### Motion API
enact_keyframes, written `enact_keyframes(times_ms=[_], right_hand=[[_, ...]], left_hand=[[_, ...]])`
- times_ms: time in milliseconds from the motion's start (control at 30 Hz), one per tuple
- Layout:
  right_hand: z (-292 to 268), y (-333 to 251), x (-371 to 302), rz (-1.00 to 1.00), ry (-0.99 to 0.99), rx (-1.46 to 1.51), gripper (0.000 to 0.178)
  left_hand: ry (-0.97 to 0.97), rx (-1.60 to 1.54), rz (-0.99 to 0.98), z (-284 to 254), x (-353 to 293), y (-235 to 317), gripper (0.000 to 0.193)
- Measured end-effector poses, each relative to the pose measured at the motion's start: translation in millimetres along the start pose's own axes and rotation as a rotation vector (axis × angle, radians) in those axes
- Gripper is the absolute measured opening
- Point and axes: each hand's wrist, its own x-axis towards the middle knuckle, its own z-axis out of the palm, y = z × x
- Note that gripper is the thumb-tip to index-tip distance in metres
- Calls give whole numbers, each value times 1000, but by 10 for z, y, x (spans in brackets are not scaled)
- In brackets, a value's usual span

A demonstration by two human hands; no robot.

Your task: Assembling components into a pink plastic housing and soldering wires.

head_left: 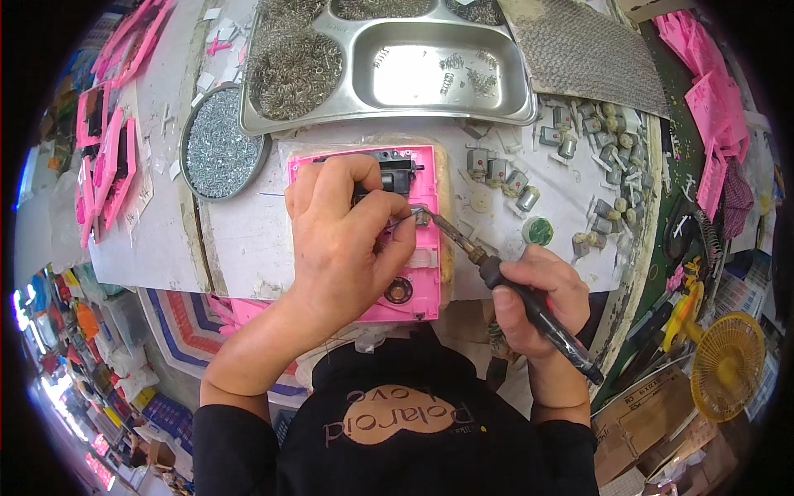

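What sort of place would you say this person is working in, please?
It looks like an electronics assembly workshop, judging by the soldering iron in the right hand, the metal tray holding heaps of small springs, and the many little motors on the white worktop.

Bright light glares off the steel tray (pixel 409 81); fisheye distortion curves the edges.

Left hand (pixel 339 236) hides part of pink casing (pixel 426 285); steel tray (pixel 347 101) cut by top edge.
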Motion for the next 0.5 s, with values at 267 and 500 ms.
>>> enact_keyframes(times_ms=[267, 500], right_hand=[[-4, -45, 54, 16, -7, -28, 20], [-37, -63, 40, 49, 25, -4, 21]], left_hand=[[16, -6, 4, 10, -7, -7, 20], [12, -8, -1, 8, -1, -5, 19]])
